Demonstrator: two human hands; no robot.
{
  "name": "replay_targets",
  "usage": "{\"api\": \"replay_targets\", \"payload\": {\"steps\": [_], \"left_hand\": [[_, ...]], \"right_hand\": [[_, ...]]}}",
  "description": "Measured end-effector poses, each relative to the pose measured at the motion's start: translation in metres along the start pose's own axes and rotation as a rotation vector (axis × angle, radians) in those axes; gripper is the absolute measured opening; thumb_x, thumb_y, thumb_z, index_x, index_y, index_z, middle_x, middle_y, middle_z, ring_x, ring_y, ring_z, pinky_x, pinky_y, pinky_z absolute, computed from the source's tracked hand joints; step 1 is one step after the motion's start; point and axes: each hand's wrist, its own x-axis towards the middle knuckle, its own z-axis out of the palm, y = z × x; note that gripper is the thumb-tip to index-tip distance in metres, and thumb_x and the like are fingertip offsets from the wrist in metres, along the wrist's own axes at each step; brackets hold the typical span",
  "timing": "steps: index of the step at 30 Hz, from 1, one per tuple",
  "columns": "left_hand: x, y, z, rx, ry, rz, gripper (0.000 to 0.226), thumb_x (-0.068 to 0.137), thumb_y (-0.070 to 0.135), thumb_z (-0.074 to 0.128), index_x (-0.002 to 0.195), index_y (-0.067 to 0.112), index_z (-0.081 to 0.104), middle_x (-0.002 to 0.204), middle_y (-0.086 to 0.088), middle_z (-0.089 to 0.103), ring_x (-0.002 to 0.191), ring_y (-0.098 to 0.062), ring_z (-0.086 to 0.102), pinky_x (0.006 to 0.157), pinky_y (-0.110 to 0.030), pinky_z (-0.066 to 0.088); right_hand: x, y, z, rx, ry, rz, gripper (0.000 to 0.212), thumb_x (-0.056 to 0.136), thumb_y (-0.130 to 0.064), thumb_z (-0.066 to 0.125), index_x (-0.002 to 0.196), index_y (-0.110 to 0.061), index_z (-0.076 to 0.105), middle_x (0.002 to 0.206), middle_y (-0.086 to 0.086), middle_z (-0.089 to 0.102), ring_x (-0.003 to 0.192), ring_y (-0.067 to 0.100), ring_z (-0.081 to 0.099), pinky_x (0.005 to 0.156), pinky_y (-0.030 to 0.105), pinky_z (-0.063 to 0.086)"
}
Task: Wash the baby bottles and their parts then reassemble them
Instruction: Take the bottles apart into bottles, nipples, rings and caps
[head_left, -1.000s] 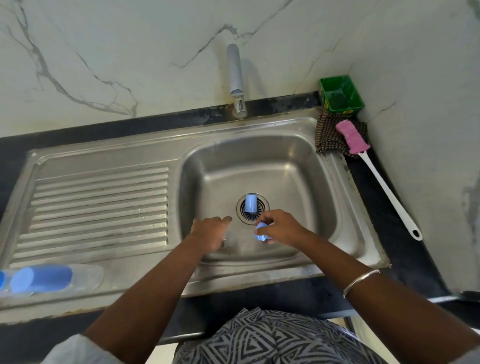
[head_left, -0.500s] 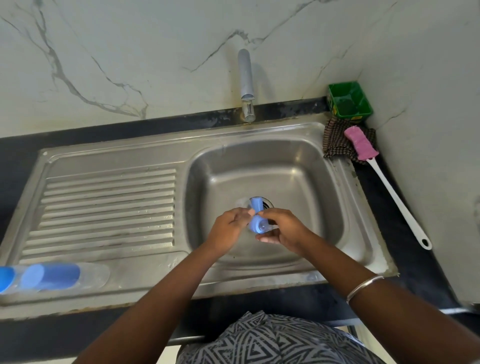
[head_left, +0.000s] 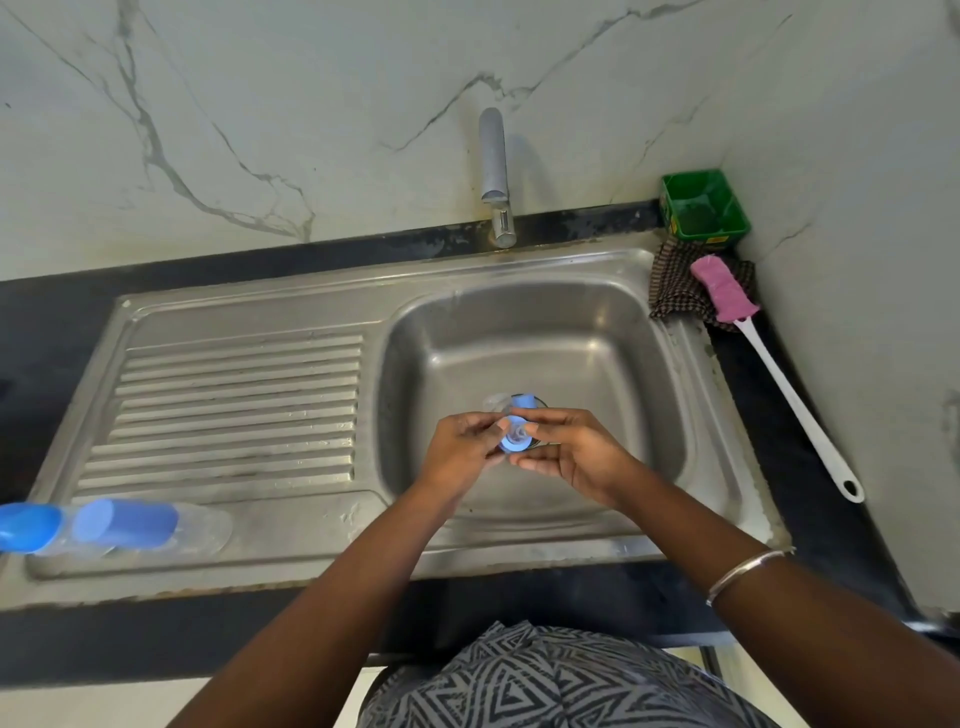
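Blue collar ring (head_left: 515, 440) with its clear teat is now pinched between left hand (head_left: 460, 452) and right hand (head_left: 576, 457), newly joined above the drain, ready for reassembly.

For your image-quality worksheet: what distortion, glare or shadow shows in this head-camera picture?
Head view: wide-angle lens bows the sink rim and counter edges; soft glare on the basin's steel; the tap casts a faint shadow on the marble wall; the blue ring between the hands is slightly blurred.
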Motion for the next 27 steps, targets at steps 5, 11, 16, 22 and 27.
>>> {"api": "replay_targets", "payload": {"steps": [5, 11, 16, 22, 27], "left_hand": [[-0.013, 0.011, 0.01, -0.044, -0.023, -0.048, 0.019, 0.089, 0.013, 0.069, 0.104, 0.003, 0.074, 0.101, -0.017, 0.075, 0.093, -0.021, 0.072, 0.09, -0.033, 0.055], [-0.019, 0.016, 0.02, 0.078, 0.023, 0.049, 0.015, 0.084, 0.004, 0.073, 0.098, 0.008, 0.078, 0.093, -0.011, 0.077, 0.083, -0.014, 0.072, 0.069, -0.022, 0.055], [-0.022, 0.025, 0.024, 0.031, 0.036, -0.001, 0.014, 0.085, 0.005, 0.073, 0.097, 0.011, 0.077, 0.093, -0.01, 0.076, 0.079, -0.009, 0.071, 0.065, -0.017, 0.055], [-0.024, 0.026, 0.027, 0.003, -0.023, 0.027, 0.015, 0.09, 0.004, 0.069, 0.101, 0.011, 0.076, 0.089, -0.004, 0.077, 0.079, -0.006, 0.072, 0.066, -0.014, 0.053], [-0.025, 0.029, 0.029, 0.024, -0.03, 0.066, 0.02, 0.09, 0.003, 0.068, 0.109, 0.006, 0.075, 0.093, -0.003, 0.077, 0.083, -0.005, 0.072, 0.067, -0.015, 0.053]], "right_hand": [[-0.002, 0.006, -0.001, -0.174, 0.153, -0.11, 0.027, 0.09, -0.003, 0.066, 0.116, -0.005, 0.072, 0.102, 0.019, 0.075, 0.091, 0.035, 0.073, 0.08, 0.038, 0.06], [-0.007, 0.006, -0.008, 0.007, 0.081, -0.057, 0.038, 0.089, 0.003, 0.048, 0.121, -0.001, 0.068, 0.114, 0.024, 0.07, 0.103, 0.04, 0.069, 0.083, 0.037, 0.059], [-0.014, 0.006, -0.012, 0.18, 0.019, -0.048, 0.047, 0.082, -0.013, 0.056, 0.127, -0.001, 0.064, 0.119, 0.023, 0.069, 0.106, 0.041, 0.068, 0.09, 0.039, 0.058], [-0.017, 0.007, -0.014, 0.118, 0.074, -0.127, 0.031, 0.095, -0.01, 0.062, 0.126, -0.007, 0.066, 0.114, 0.02, 0.072, 0.103, 0.04, 0.07, 0.091, 0.039, 0.058], [-0.016, 0.007, -0.009, 0.018, 0.15, -0.22, 0.032, 0.091, -0.008, 0.069, 0.123, -0.003, 0.068, 0.109, 0.02, 0.073, 0.098, 0.04, 0.071, 0.087, 0.04, 0.06]]}}
